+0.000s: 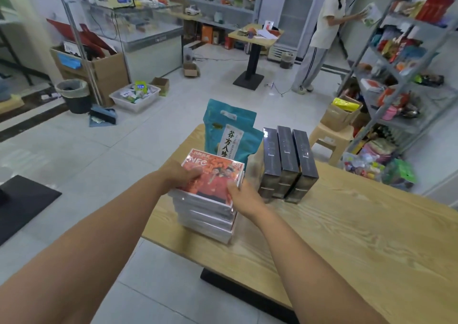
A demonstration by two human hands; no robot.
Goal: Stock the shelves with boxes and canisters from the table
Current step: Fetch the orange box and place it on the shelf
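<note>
Your left hand (182, 174) and right hand (244, 197) grasped one red NFC box (210, 177) atop the box stack (205, 214); two teal bags (228, 135) stood behind it, three dark boxes (287, 165) at its right.

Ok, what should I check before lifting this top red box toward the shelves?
1. Left hand grip on top red box: fingers curl over its left edge, ok.
2. Right hand grip: thumb on top at the near right corner, ok.
3. Stack underneath: layers uneven, close to the table edge, cannot tell if steady.
4. Dark boxes: upright, apart from the stack, ok.
5. Free slot on the shelves: cannot tell.
6. Another person at the shelves' far end: cannot tell if in the way.
</note>
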